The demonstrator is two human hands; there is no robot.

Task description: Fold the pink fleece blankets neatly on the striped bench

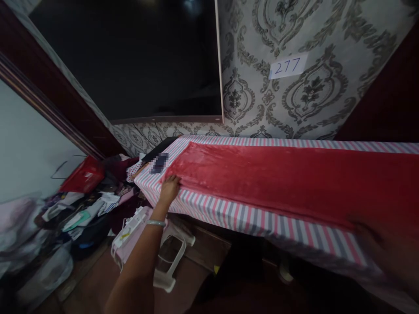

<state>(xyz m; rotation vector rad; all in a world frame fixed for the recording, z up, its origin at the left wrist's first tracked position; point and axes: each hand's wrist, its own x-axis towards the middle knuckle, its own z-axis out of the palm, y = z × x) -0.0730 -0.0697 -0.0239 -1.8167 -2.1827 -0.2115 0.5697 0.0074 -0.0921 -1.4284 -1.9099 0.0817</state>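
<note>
A long red plush cloth, folded into a strip, lies along a table under a striped pink, grey and white tablecloth. At the cloth's near left corner, my left hand has its fingers curled closed over the edge; a pale bangle circles the wrist. My right hand is at the cloth's near edge on the right, dark and blurred, so its finger position is unclear. A dark, pixelated flat object rests on the striped cloth just beyond my left hand.
A large black television hangs above the table, beside patterned wallpaper bearing a paper marked 277. Piled clothes and a red bag lie at left. A white plastic frame stands on the floor below the table.
</note>
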